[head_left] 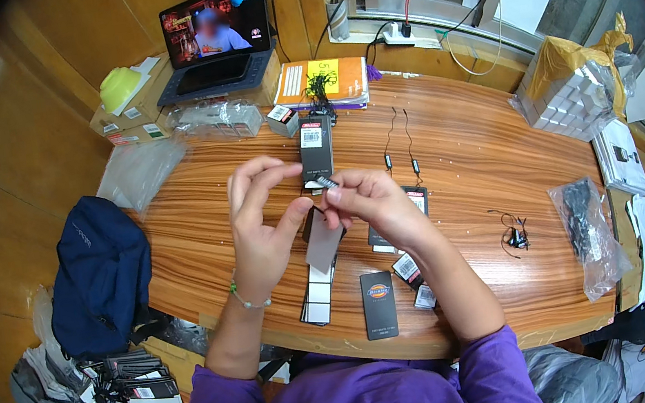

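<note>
My right hand (pixel 376 204) is closed in a pinch over the middle of the table. A small dark, ridged piece that looks like a bunched tag cord (pixel 326 182) sticks out of its fingertips. Just beneath, a pale grey hang tag (pixel 324 244) with a hole near its top tilts over a row of stacked tags (pixel 318 301); I cannot tell whether the fingers hold it. Facing it, my left hand (pixel 264 222) has its fingers apart and holds nothing. Beyond both hands lies a stack of dark hang tags (pixel 316 149). A single dark tag (pixel 379 306) lies near the front edge.
Two black tag cords (pixel 411 144) stretch out behind the right hand. Loose black cords (pixel 515 236) and a plastic bag of black cords (pixel 589 238) are at right. A tablet (pixel 216 31) stands far left. Finished-looking tags (pixel 140 396) pile up lower left, below a navy bag (pixel 101 270).
</note>
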Demonstrator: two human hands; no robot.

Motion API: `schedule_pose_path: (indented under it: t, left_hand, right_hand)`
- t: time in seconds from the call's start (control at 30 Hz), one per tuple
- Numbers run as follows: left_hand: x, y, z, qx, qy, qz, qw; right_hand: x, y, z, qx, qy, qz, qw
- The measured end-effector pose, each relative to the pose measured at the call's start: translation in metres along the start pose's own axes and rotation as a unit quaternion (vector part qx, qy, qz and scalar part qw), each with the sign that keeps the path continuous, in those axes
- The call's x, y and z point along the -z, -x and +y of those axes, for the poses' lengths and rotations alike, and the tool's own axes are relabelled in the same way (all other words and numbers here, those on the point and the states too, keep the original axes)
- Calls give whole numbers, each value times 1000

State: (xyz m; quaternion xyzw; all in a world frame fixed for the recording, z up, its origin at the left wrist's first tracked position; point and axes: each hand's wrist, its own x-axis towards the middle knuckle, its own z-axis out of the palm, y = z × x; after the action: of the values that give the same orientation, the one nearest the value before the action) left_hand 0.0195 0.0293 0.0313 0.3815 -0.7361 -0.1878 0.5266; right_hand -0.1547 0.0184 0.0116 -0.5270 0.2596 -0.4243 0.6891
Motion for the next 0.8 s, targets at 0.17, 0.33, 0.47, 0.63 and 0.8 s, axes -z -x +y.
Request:
schedule_pose_path:
  t: [0.17,0.33,0.47,0.63,0.8]
  left_hand:
    - [-26,20,-2,-45,15,-36,998]
    - [-52,27,-11,34,93,-55,994]
    - [-47,29,-20,167,280,-154,933]
    - [-45,23,-27,129,242,-183,944]
    - [-42,16,-27,112,164,-134,971]
  right_hand:
    - [10,0,-1,20,-133,34,990]
    - [6,3,-8,26,-142,24,989]
    - [18,6,-15,28,-104,37,993]
    - [24,8,-21,48,86,100,990]
    - [30,10,-23,54,39,96,993]
